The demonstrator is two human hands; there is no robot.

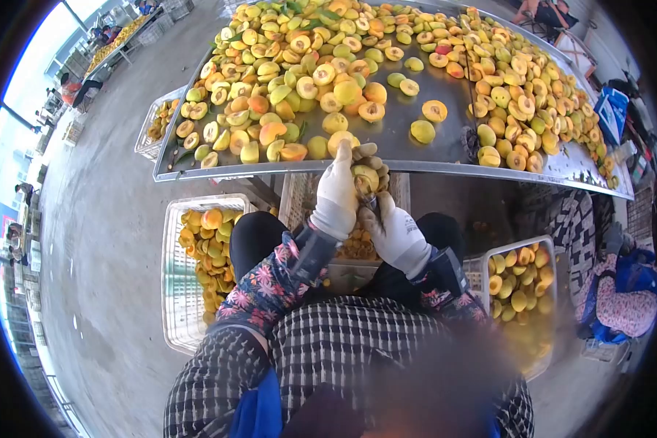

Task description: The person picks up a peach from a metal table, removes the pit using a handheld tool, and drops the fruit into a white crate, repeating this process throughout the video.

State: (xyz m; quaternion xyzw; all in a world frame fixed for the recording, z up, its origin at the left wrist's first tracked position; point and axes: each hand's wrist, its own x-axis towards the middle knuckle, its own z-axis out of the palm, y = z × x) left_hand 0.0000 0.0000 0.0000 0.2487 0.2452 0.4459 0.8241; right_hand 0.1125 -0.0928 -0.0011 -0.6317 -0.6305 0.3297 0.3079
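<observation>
My left hand (337,191), in a white work glove with dirty fingertips, is closed around a yellow peach half (365,179) just off the table's front edge. Below it, my right hand (396,232), gloved the same way, grips a small metal hand tool (370,200) whose tip meets the fruit. My fingers hide most of the tool, so its exact kind does not show. Directly beyond my hands, many halved and some whole-looking peaches (299,80) lie heaped on a metal table (387,150). Beneath my hands is a crate (294,197) with fruit pieces inside, partly covered by my arms.
A white crate (174,292) of peach pieces stands left of my legs, another crate (487,281) right of them. One more crate (147,139) sits by the table's left end. A person (624,292) in a pink patterned sleeve sits at the right. Other people work far left.
</observation>
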